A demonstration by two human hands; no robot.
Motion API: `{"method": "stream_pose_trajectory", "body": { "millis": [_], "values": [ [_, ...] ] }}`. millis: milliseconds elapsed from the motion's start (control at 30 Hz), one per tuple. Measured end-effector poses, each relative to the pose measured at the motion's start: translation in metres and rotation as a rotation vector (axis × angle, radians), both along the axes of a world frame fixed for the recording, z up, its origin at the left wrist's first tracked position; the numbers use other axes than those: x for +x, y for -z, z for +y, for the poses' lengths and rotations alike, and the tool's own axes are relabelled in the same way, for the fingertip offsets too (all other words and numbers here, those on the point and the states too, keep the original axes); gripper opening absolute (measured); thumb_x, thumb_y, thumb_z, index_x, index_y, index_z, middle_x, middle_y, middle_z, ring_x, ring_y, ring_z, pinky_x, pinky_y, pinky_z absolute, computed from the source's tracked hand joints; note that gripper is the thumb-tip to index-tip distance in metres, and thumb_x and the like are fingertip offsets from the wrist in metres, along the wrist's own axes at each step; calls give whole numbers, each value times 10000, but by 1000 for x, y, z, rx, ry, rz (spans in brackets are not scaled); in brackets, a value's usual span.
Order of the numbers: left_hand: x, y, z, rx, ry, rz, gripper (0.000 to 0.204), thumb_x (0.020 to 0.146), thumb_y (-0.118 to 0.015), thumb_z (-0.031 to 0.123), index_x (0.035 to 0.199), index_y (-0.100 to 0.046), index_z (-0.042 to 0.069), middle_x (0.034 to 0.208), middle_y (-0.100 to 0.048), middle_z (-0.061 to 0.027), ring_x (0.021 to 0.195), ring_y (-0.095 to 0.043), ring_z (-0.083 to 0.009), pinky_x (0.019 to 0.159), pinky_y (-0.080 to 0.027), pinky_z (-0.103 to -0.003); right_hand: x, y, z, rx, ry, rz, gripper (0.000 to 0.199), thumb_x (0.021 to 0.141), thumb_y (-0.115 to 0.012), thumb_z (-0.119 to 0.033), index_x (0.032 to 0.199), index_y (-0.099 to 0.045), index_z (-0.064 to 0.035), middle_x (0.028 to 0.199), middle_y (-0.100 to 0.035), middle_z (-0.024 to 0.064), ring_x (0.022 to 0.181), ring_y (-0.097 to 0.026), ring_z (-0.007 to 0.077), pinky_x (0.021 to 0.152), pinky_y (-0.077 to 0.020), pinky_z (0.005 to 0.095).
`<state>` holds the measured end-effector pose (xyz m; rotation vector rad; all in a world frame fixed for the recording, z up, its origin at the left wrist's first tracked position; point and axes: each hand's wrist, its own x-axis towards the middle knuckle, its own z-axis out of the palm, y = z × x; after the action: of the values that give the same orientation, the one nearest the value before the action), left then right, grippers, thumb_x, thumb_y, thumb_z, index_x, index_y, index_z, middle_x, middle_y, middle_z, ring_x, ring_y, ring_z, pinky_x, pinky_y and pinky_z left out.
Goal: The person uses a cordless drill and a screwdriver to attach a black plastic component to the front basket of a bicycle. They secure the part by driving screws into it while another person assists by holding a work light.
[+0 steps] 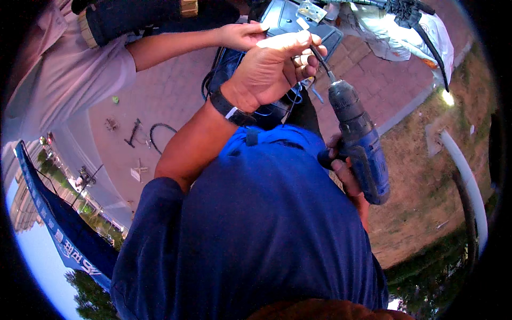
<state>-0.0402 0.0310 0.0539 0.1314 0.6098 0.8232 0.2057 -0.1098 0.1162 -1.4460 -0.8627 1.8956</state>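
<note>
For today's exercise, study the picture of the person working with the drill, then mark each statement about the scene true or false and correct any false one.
1. The right hand grips a blue cordless drill. True.
2. The drill lies on the ground. False: it is held up, its bit pointing at the dark box.
3. The left hand holds the fingers up by the bit's tip. True.
4. The left wrist is bare. False: it wears a dark wristwatch.
5. A second person's hand reaches in at the box. True.
6. The ground is all snow. False: reddish paving and grass.
</note>
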Motion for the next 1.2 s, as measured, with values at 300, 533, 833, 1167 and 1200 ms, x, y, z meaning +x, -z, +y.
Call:
{"method": "stream_pose_trajectory", "body": {
  "millis": [300, 533, 833, 1167, 1200],
  "values": [
    [-17, 14, 5, -3, -30, -8, 440, 1102, -467, 361, 1260, -616, -21, 1171, -682, -152, 1002, -663, -215, 917, -547, -336, 9, 11, 2, 68, 122, 54, 411, 824, -713, -55, 1226, -629, -61, 1070, -639, 48, 935, -602, 146, 840, -512, 346],
    [-24, 2, 18, 49, -14, 214, 290, 1030, -524, 27, 1310, -549, -41, 1192, -666, -169, 959, -663, -194, 876, -570, -311, 11, 17, -13, 4, 183, 51, 725, 775, -745, -131, 1441, -482, -16, 1125, -650, 112, 930, -603, 173, 904, -496, 374],
    [10, -14, 48, 274, 75, 169, 322, 971, -476, -65, 1260, -614, -31, 1305, -641, -197, 1177, -653, -260, 1050, -536, -366, -2, -6, -37, 2, 377, 82, 433, 802, -766, -104, 1212, -641, -49, 1035, -649, 48, 939, -608, 152, 842, -508, 333],
    [183, -45, 156, 1665, 140, 776, 268, 887, -462, -63, 1076, -649, -28, 985, -688, -220, 931, -692, -337, 830, -541, -411, 19, 13, -65, -17, 551, 102, 391, 826, -754, -115, 1194, -641, -45, 996, -622, 31, 923, -594, 141, 826, -501, 310],
    [200, -46, 161, 1658, 168, 772, 295, 865, -463, -74, 1085, -653, -22, 1022, -679, -250, 966, -678, -396, 848, -537, -429, 21, 16, -68, -27, 560, 94, 387, 827, -753, -115, 1191, -642, -45, 984, -617, 25, 916, -592, 138, 816, -501, 306]
  ]
}}
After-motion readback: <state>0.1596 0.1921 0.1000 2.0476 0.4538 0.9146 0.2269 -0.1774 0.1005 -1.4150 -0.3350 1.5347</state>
